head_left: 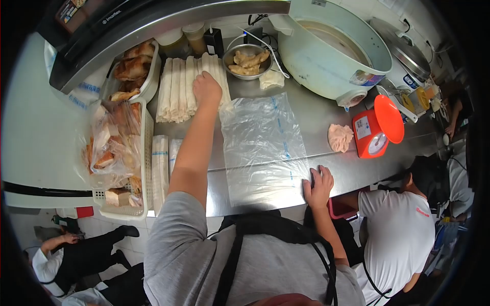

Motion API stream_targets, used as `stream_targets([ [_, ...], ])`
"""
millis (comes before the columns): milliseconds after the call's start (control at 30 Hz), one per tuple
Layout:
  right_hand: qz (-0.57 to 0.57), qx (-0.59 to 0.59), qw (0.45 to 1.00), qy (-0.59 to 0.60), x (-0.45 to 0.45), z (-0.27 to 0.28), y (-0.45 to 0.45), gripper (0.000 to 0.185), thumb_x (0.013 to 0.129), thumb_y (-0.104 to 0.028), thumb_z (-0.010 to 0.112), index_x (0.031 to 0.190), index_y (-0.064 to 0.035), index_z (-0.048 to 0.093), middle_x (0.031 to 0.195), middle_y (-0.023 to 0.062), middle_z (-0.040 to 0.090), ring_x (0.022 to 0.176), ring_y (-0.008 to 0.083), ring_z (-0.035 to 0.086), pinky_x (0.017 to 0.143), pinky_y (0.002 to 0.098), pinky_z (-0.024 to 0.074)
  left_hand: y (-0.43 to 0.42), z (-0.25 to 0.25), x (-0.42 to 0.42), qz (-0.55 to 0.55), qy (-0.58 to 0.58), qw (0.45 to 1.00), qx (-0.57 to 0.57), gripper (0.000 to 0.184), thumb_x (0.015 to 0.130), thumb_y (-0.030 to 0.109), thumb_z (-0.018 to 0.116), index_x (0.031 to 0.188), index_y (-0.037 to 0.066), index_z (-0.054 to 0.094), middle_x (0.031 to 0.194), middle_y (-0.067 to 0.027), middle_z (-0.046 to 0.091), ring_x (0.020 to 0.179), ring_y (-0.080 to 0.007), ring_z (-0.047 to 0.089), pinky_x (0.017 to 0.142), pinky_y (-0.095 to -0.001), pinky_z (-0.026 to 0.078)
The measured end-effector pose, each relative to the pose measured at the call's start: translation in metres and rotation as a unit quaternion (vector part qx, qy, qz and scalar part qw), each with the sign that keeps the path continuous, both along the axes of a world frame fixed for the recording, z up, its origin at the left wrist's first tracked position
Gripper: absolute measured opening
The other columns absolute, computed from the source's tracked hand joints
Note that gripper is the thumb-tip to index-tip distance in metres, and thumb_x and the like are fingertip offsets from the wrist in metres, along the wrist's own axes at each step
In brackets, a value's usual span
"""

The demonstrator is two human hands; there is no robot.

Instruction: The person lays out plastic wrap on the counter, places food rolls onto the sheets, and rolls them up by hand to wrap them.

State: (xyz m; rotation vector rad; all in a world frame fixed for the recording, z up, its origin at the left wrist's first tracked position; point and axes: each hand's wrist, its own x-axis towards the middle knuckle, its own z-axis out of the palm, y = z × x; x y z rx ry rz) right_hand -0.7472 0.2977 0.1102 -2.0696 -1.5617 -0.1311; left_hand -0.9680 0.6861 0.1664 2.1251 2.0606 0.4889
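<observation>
My left hand [208,90] reaches onto a row of long white wrapped rolls [176,86] lying side by side at the back of the steel table. Its fingers are bent and closed over a roll near the row's middle. In front of me a clear plastic bag [263,153] with blue print lies flat, touching the rolls at its upper left corner. My right hand [319,186] rests on the tabletop by the bag's lower right edge, fingers apart, holding nothing.
Baskets of roasted meat [148,153] stand left, beside stacked plastic packs [160,168]. Behind are a metal bowl [248,61] of food and a large pale green tub [332,56]. A red scale [375,130] and pink cloth [340,137] sit right. A person [398,229] works nearby.
</observation>
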Motion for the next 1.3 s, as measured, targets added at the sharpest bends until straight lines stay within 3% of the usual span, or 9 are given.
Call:
stream_targets([
  [133,-0.037,-0.005,0.998,0.051,0.006,-0.009,0.011,0.043,0.067,-0.024,0.064,0.105,-0.0046,0.055,0.116,0.0206,0.045,0.111,0.0372,0.039,0.095,0.0461,0.0264,0.036,0.006,-0.028,-0.033,-0.132,0.981,-0.138,0.040,0.078,0.010,0.050,0.114,-0.006,0.045,0.098,-0.0195,0.056,0.081,-0.0302,0.057,0.068,-0.0381,0.048],
  [233,0.054,0.025,0.996,0.070,-0.001,0.032,0.052,0.056,0.065,-0.018,0.067,0.116,-0.0058,0.048,0.123,0.0230,0.039,0.114,0.0385,0.036,0.096,0.0463,0.0279,0.012,0.024,-0.047,-0.023,-0.555,0.764,-0.328,0.036,0.077,0.009,0.050,0.110,-0.005,0.049,0.092,-0.0131,0.058,0.076,-0.0202,0.058,0.064,-0.0312,0.049],
  [400,0.173,0.025,0.981,-0.085,-0.038,0.103,0.107,0.077,0.057,-0.016,0.074,0.127,-0.0175,0.041,0.132,0.0159,0.030,0.119,0.0385,0.030,0.096,0.0478,0.0275,-0.103,0.035,-0.032,-0.213,-0.534,0.710,-0.407,0.035,0.076,0.004,0.053,0.110,-0.002,0.052,0.095,-0.0066,0.057,0.081,-0.0144,0.057,0.070,-0.0271,0.049],
  [533,0.258,-0.063,0.956,-0.127,-0.042,0.087,0.098,0.062,0.062,-0.014,0.069,0.119,-0.0179,0.047,0.120,0.0125,0.046,0.112,0.0319,0.041,0.091,0.0458,0.0317,-0.181,0.012,-0.008,-0.379,-0.437,0.620,-0.530,0.041,0.074,0.007,0.054,0.115,0.002,0.050,0.097,-0.0062,0.057,0.082,-0.0125,0.055,0.074,-0.0249,0.046],
  [600,0.311,-0.220,0.922,-0.068,-0.028,0.052,0.084,0.051,0.064,-0.012,0.066,0.113,-0.0165,0.050,0.109,0.0101,0.054,0.106,0.0278,0.048,0.087,0.0433,0.0344,-0.201,-0.017,-0.001,-0.453,-0.302,0.680,-0.492,0.042,0.074,0.008,0.055,0.116,0.001,0.048,0.098,-0.0053,0.056,0.086,-0.0124,0.053,0.076,-0.0259,0.044],
  [733,0.309,-0.211,0.927,0.021,-0.024,0.035,0.051,0.036,0.068,-0.011,0.063,0.102,-0.0144,0.054,0.096,0.0065,0.059,0.096,0.0248,0.053,0.083,0.0388,0.0368,-0.250,-0.014,-0.007,-0.416,-0.194,0.786,-0.414,0.042,0.071,0.008,0.060,0.112,0.003,0.050,0.095,-0.0075,0.056,0.089,-0.0183,0.054,0.077,-0.0307,0.042],
  [867,0.298,-0.224,0.927,0.046,-0.019,0.038,0.041,0.034,0.067,-0.012,0.065,0.100,-0.0147,0.057,0.097,0.0053,0.056,0.096,0.0251,0.053,0.082,0.0376,0.0378,-0.283,-0.022,-0.010,-0.423,-0.095,0.879,-0.198,0.035,0.068,0.009,0.064,0.101,0.007,0.053,0.094,-0.0141,0.055,0.089,-0.0320,0.052,0.077,-0.0386,0.042],
  [1067,0.317,-0.141,0.937,0.046,-0.018,0.024,0.031,0.034,0.065,-0.016,0.069,0.098,-0.0163,0.061,0.094,0.0029,0.053,0.093,0.0229,0.050,0.079,0.0359,0.0383,-0.291,-0.028,-0.016,-0.405,-0.109,0.891,-0.176,0.028,0.069,0.009,0.063,0.096,0.008,0.056,0.095,-0.0114,0.054,0.091,-0.0305,0.051,0.079,-0.0384,0.041],
  [1300,0.314,-0.087,0.945,0.038,-0.018,0.011,0.025,0.041,0.062,-0.019,0.071,0.101,-0.0169,0.062,0.096,0.0024,0.053,0.093,0.0229,0.047,0.080,0.0373,0.0358,-0.332,-0.028,-0.009,-0.438,-0.067,0.892,0.091,0.025,0.062,0.015,0.068,0.086,0.014,0.060,0.097,-0.0068,0.049,0.095,-0.0260,0.046,0.080,-0.0409,0.034],
])
